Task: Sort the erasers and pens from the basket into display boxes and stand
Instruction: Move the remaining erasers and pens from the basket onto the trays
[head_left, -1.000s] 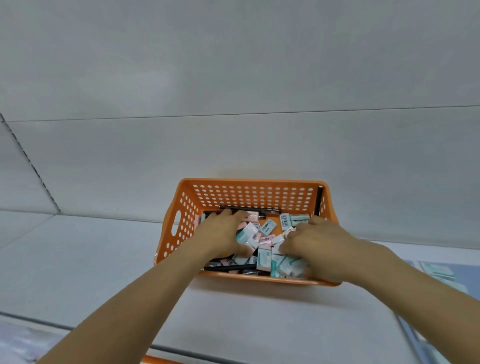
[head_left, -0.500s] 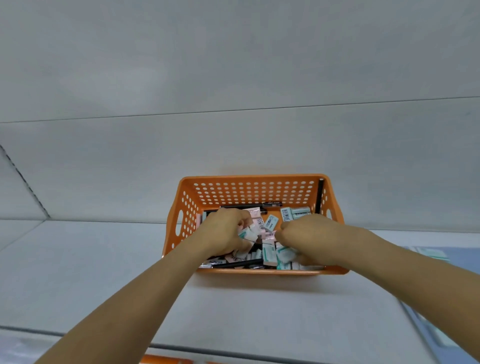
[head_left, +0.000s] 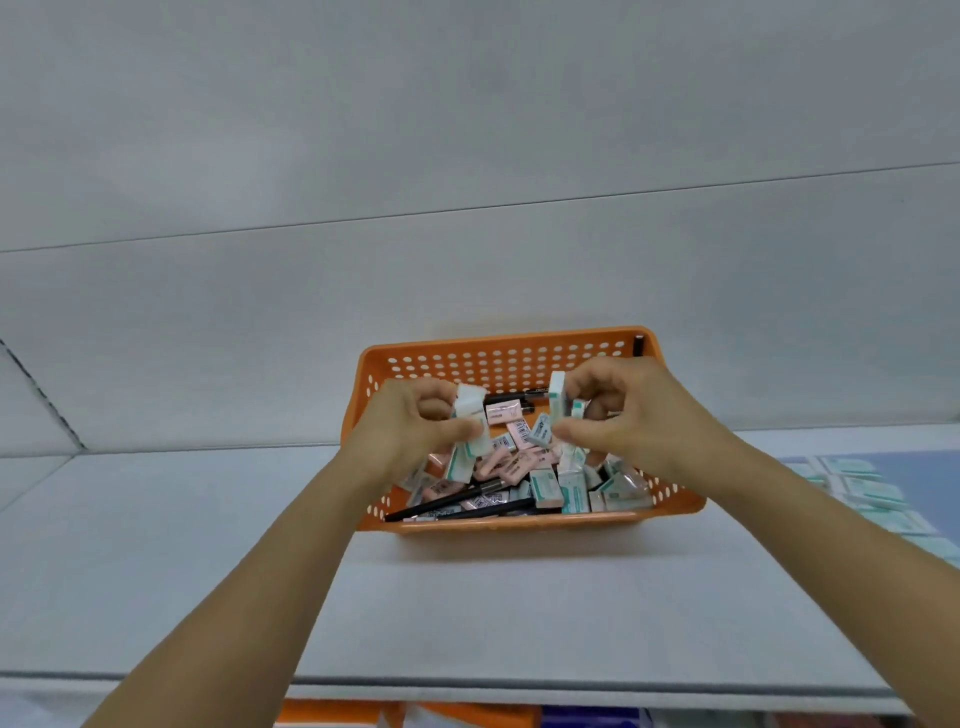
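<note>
Both forearms reaching over grey shelf (head_left: 467, 613). Left hand (head_left: 415, 431) pinching couple of teal erasers (head_left: 470, 423), right hand (head_left: 634, 415) gripping teal eraser (head_left: 557, 397) upright, both above orange basket (head_left: 519, 358) (pink erasers (head_left: 511, 460), black pens (head_left: 457, 501) inside).

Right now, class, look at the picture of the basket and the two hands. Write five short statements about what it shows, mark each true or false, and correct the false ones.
1. The basket is blue. False: it is orange, with perforated walls.
2. Both hands are raised over the basket, each with erasers in its grip. True: the left hand and the right hand each pinch white-and-teal erasers.
3. Only erasers lie in the basket. False: black pens lie along its near side.
4. Pink erasers lie loose in the basket. True.
5. Teal-and-white erasers lie on the shelf to the left of the basket. False: they lie to its right.
</note>
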